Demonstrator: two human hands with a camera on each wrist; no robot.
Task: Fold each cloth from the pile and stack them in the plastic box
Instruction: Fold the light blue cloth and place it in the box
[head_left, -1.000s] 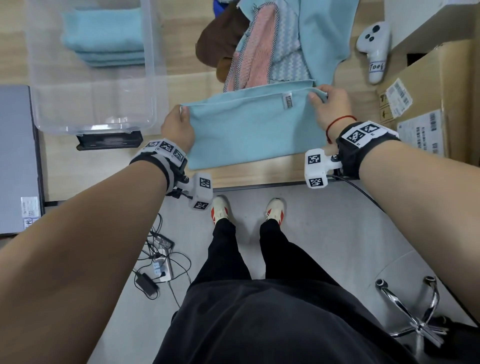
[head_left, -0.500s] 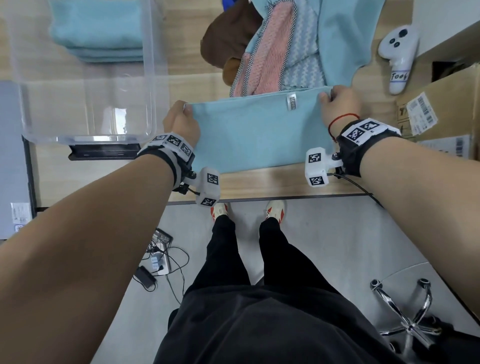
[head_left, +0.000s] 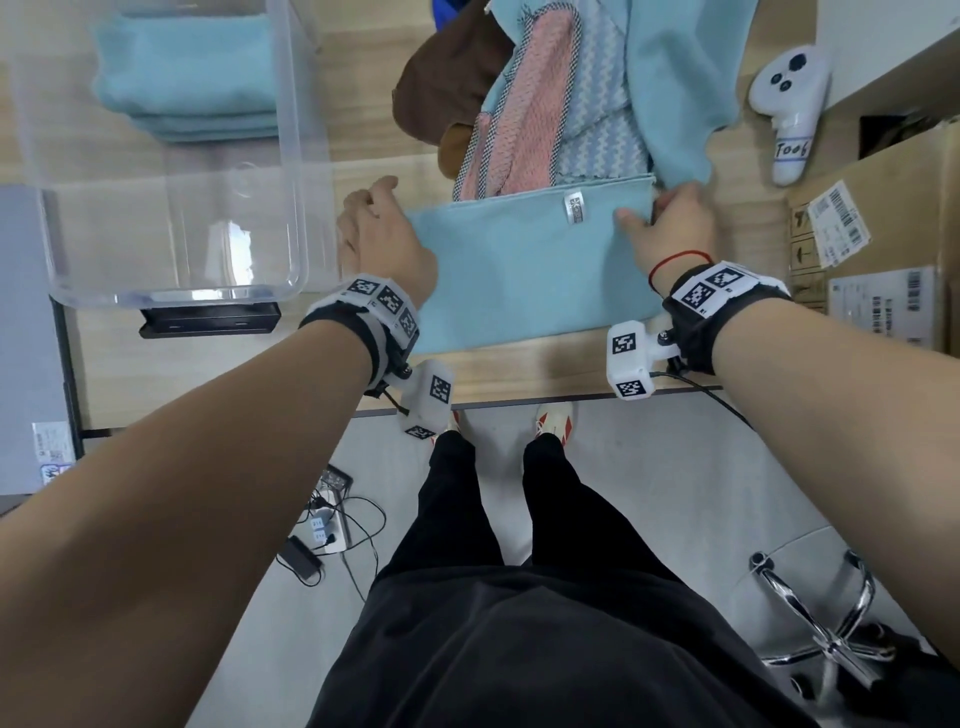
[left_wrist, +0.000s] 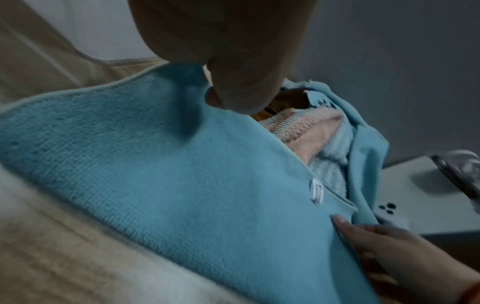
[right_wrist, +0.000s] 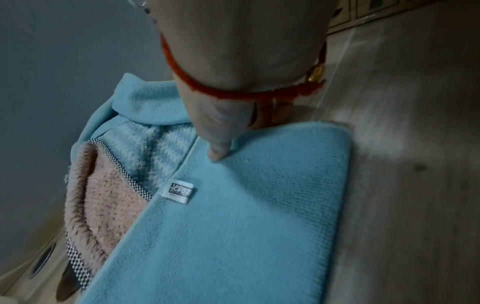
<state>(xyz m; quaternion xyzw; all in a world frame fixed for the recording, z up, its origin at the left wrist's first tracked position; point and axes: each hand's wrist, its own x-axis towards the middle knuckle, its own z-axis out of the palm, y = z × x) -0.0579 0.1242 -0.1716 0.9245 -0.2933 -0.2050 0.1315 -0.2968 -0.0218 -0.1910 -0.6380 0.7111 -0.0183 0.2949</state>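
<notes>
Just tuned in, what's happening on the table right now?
A person is folding a blue cloth on the table. The right hand pinches its far right corner; the left hand rests at its left edge. Folded blue cloths already lie in the plastic box, and a pile waits behind.

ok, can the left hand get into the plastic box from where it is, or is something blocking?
Probably yes. The left hand sits at the folded blue cloth's left end, right beside the plastic box. The box has no lid on, and nothing lies between them.
</notes>
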